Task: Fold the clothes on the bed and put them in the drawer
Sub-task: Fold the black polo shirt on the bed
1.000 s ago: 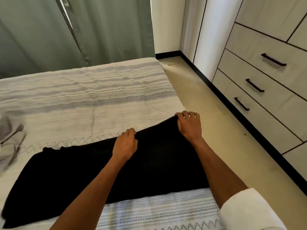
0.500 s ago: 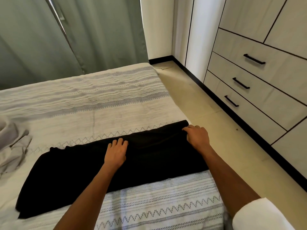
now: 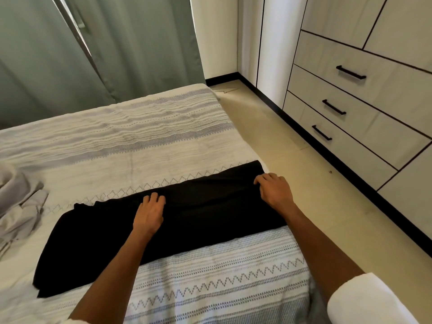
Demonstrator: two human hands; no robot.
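A black garment [image 3: 198, 213] lies folded into a long band across the patterned bedspread [image 3: 140, 141], running from lower left to the bed's right edge. My left hand [image 3: 149, 212] rests flat on its middle, pressing the cloth down. Near the band's right end sits my right hand [image 3: 274, 190], fingers bent with the tips on the fabric. Neither hand lifts the cloth. To the right stands the wardrobe, with three drawers [image 3: 364, 90] shut, each with a black handle.
A crumpled grey garment [image 3: 18, 206] lies at the bed's left edge. Green curtains [image 3: 105, 47] hang behind the bed. A strip of beige floor [image 3: 292, 160] separates the bed from the wardrobe.
Both hands carried the near edge of the black garment away from me and laid it down, narrowing the cloth into a band. They now rest on top of it.
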